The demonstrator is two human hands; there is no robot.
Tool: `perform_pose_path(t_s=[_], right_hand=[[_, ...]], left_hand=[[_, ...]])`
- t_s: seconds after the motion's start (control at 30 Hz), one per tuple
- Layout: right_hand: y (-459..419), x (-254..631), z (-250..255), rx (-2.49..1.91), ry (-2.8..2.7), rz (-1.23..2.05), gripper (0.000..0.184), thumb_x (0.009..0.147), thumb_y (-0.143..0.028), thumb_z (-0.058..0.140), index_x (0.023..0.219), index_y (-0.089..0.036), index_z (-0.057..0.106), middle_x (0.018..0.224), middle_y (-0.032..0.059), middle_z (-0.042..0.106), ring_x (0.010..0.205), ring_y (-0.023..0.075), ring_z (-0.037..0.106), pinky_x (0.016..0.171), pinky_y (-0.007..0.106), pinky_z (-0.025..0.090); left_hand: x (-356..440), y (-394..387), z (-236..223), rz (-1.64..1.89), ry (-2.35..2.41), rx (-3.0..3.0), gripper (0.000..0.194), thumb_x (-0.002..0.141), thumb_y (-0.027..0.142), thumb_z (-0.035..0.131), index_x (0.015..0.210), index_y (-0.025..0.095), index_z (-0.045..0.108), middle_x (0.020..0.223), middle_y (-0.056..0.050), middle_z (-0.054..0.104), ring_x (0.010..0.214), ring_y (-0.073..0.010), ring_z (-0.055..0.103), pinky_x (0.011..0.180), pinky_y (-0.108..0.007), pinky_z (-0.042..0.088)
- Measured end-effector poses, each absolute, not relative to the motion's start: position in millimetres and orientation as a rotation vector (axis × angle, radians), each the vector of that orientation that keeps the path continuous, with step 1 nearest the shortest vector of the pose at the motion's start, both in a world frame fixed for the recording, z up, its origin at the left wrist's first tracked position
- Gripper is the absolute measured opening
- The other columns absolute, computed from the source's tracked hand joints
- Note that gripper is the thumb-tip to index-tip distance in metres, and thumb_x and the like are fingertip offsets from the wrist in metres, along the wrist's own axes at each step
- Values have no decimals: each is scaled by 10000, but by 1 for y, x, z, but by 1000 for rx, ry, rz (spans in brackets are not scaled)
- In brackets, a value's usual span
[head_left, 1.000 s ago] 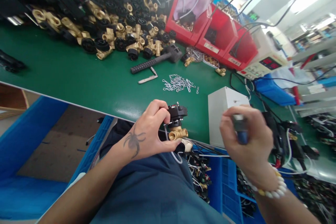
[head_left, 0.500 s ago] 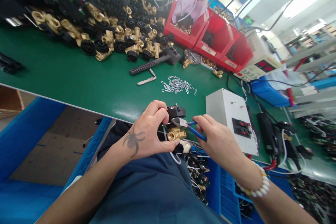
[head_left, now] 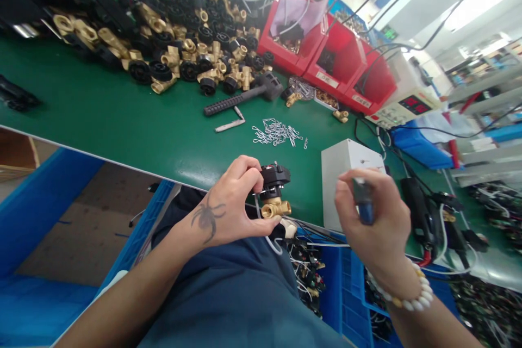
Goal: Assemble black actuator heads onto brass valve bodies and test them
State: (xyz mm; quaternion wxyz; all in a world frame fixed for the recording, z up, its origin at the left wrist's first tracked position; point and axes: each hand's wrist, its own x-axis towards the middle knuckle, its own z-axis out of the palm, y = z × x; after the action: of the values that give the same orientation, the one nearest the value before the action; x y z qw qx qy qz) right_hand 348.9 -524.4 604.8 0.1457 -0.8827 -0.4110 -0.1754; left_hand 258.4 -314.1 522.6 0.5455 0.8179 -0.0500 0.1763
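Brass valve (head_left: 275,196) pinched in left hand (head_left: 228,206); right hand (head_left: 373,217) grips blue-handled pliers (head_left: 362,204); no legible writing.

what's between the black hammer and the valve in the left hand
In the head view, a loose heap of small wire clips lies on the green mat between the black hammer and the valve in the left hand.

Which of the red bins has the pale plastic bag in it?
The leftmost red bin, the one nearest the pile of brass fittings. A pale bag sticks out of its top; the middle bin and right bin show none.
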Motion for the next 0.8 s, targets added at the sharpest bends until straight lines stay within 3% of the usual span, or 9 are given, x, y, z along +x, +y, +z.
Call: perform_pose_path(t_s=[0.07,0.2,0.33,0.5,0.67,0.8], right_hand=[[-525,347,601,-2532,-1231,-441,201,869,-78,534,997,-233,537,806,4,581,646,155,552,598,272,440],[-523,346,596,-2677,-1453,25,195,861,-49,485,945,-200,574,767,19,608,622,155,573,549,258,416],[-523,347,603,-2608,-1236,-323,188,874,-74,519,1007,-200,561,812,23,610,660,155,581,611,262,447],[-522,347,610,-2793,-1539,13,266,797,-17,472,959,-193,589,761,21,604,593,158,555,541,275,384],[-523,345,614,-2638,-1230,-347,194,884,-89,536,1025,-222,553,814,8,599,635,147,557,600,265,443],[-523,344,610,-2791,-1418,-95,232,807,-32,502,950,-199,577,769,20,607,596,159,558,526,272,393]], left_hand=[[259,-314,522,417,-120,1939,372,716,259,756,848,237,408,1087,-52,526,937,-181,559,844,-347,539],[258,-315,522,407,-120,1953,386,705,263,760,842,237,401,1101,-64,532,999,-206,567,878,-370,535],[257,-314,521,405,-130,1940,377,725,270,754,848,235,399,1101,-59,525,979,-195,561,875,-358,528],[259,-317,521,426,-150,1963,389,722,285,755,844,236,388,1119,-68,525,1009,-211,556,895,-373,520],[259,-317,522,421,-158,1961,391,735,279,750,843,240,377,1092,-63,528,981,-204,553,875,-364,522],[259,-316,522,408,-160,1985,384,753,294,746,849,237,379,1110,-73,522,1014,-217,555,893,-377,523]])
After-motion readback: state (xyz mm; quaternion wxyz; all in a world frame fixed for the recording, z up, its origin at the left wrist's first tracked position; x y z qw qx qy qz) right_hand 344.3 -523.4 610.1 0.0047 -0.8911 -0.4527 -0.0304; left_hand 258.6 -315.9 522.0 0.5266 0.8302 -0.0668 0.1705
